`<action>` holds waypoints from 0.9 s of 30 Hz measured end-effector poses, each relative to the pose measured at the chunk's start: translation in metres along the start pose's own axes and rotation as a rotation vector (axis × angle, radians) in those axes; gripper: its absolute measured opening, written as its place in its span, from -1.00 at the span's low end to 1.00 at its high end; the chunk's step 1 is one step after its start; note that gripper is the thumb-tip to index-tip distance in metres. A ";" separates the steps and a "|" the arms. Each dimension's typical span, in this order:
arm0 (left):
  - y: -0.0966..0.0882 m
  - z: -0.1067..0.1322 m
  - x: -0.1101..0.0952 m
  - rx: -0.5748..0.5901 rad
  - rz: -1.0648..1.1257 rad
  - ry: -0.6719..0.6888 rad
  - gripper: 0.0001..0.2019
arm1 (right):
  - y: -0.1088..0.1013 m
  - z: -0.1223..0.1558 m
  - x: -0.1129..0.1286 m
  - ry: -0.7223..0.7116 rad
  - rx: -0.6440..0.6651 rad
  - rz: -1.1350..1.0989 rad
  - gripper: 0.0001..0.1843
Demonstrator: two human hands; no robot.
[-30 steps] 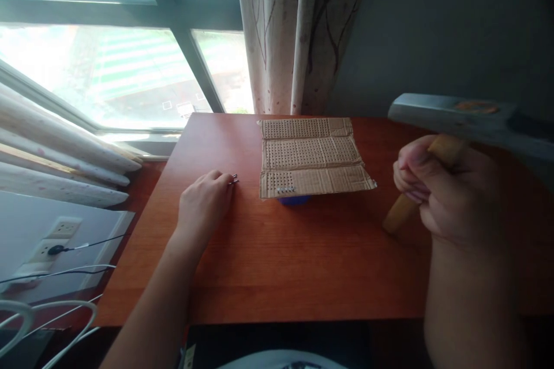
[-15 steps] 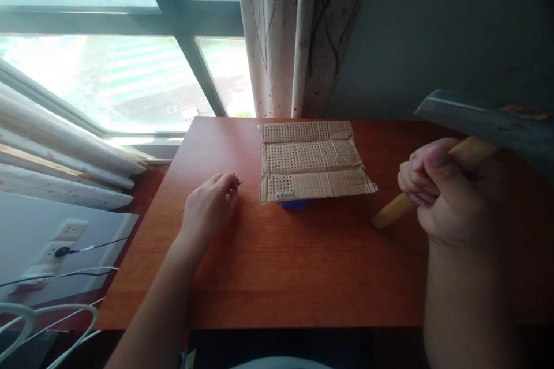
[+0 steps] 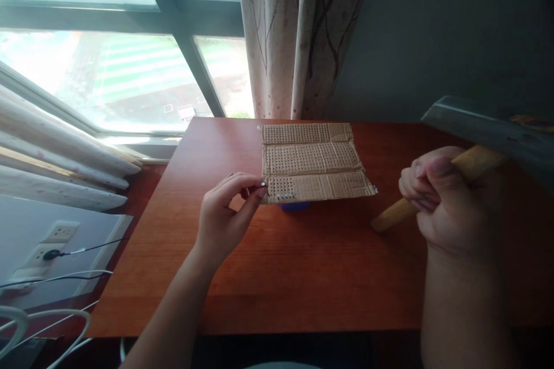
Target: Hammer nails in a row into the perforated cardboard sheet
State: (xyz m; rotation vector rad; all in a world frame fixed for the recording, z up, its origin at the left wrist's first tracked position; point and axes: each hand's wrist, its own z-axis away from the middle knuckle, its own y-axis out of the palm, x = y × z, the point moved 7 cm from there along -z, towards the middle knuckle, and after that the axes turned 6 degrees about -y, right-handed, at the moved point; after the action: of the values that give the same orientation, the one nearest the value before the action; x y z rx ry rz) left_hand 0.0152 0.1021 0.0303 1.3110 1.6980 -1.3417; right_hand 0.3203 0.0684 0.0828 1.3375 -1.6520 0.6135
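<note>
Wooden table point(image 3: 320, 277), lower middle | left hand point(image 3: 225, 216), centre-left, pinching nail point(image 3: 263, 184) by cardboard point(image 3: 314, 161) | right hand point(image 3: 450, 196), right side, clenched round hammer point(image 3: 480, 162)

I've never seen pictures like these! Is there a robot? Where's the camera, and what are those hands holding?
There's no robot here, just a person with two bare hands. The camera is worn on the person's head, looking forward and down, so you see roughly what they see. The left hand pinches a small shiny piece, perhaps a nail, by the cardboard's left edge. The right hand grips a hammer by its wooden handle. On the reddish-brown table is the cardboard, dotted with holes. A few little metal bits show near its front edge, and something blue peeks out underneath.
</note>
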 end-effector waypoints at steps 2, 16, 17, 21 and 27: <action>0.001 0.000 0.002 -0.005 -0.005 0.014 -0.93 | -0.001 0.000 0.000 0.003 -0.001 -0.003 -0.74; 0.009 0.000 -0.002 0.010 -0.056 0.071 -0.96 | 0.004 0.001 0.000 0.008 0.014 0.011 -0.73; 0.009 0.000 -0.003 0.009 -0.063 0.080 -0.96 | 0.004 0.001 0.000 0.010 0.012 0.006 -0.74; 0.010 -0.001 -0.009 0.005 -0.078 0.109 -0.96 | 0.003 0.002 0.000 0.008 0.010 0.003 -0.76; 0.012 0.001 -0.010 0.015 -0.073 0.097 -0.97 | 0.004 0.002 0.001 0.004 0.013 0.019 -0.71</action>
State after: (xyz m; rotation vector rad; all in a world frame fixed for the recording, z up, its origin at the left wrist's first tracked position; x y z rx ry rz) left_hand 0.0295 0.0984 0.0344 1.3541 1.8206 -1.3542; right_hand 0.3156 0.0677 0.0837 1.3305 -1.6620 0.6390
